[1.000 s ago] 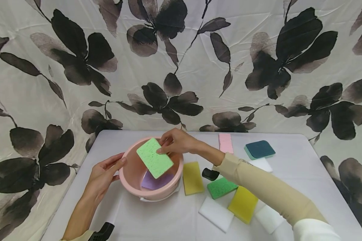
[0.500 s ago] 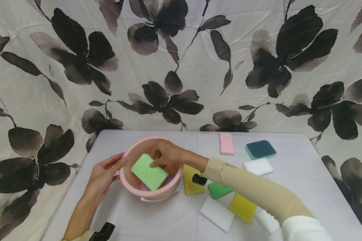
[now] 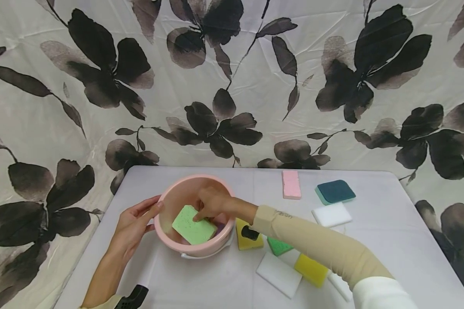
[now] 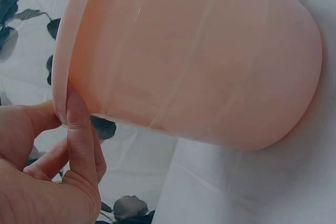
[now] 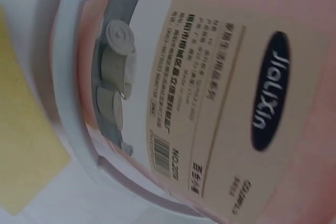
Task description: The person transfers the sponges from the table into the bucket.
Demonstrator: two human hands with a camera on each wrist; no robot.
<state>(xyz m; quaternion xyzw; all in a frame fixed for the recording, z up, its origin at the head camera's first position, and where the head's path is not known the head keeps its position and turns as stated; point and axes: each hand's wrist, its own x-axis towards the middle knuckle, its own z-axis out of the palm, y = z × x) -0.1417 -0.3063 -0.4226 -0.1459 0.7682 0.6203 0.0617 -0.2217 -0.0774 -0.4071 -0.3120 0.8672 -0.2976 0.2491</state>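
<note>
A pink bucket with a white handle stands at the left of the table. At its left rim, my left hand pinches the edge between thumb and fingers; the left wrist view shows this hand at the rim from close by. Inside the bucket, my right hand pinches a light green sponge by its upper right edge. Part of a purple sponge shows beneath. Only the bucket's printed label and side fill the right wrist view, with the right hand hidden there.
Right of the bucket lie a mustard sponge, a green sponge, white sponges and a yellow sponge, partly under the right forearm. Farther back are a pink sponge and a dark teal sponge. A floral cloth hangs behind.
My right hand has lowered the light green sponge from above the rim into the bucket, covering most of the purple sponge. The left hand has stayed at the rim.
</note>
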